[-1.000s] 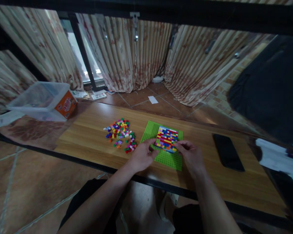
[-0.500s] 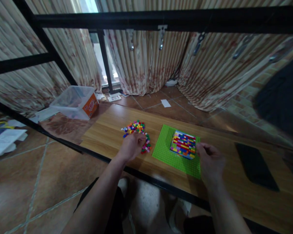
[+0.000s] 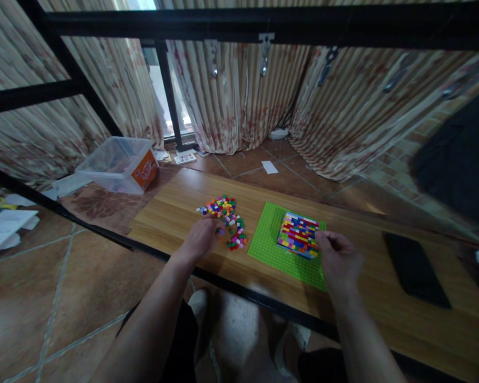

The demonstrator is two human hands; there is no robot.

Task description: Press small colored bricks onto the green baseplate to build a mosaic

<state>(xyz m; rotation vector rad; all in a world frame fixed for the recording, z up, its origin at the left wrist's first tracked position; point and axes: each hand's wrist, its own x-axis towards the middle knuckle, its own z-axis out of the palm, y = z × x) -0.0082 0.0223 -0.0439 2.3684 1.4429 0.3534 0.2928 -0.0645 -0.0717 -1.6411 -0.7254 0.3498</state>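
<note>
A pile of small colourful toy bricks (image 3: pixel 223 206) lies on the wooden table, trailing down to a few near the front. My left hand (image 3: pixel 201 235) is over the left side of these bricks, its fingers pointing down and mostly hidden by the back of the hand. To the right, a rectangular block of stacked multicoloured bricks (image 3: pixel 298 234) stands on a green studded baseplate (image 3: pixel 265 242). My right hand (image 3: pixel 340 259) is at the block's right side, thumb and forefinger pinched together close to its edge. What the pinch holds, if anything, is too small to make out.
A dark flat object (image 3: pixel 415 271) lies on the table (image 3: pixel 159 215) at the right. A clear plastic box with an orange label (image 3: pixel 145 170) stands on the floor at the back left. A black metal frame (image 3: pixel 239 24) crosses above, before striped curtains (image 3: pixel 239 101).
My left hand has moved left and slightly back, uncovering bricks in the middle of the pile. The right hand has shifted slightly left against the block's edge.
</note>
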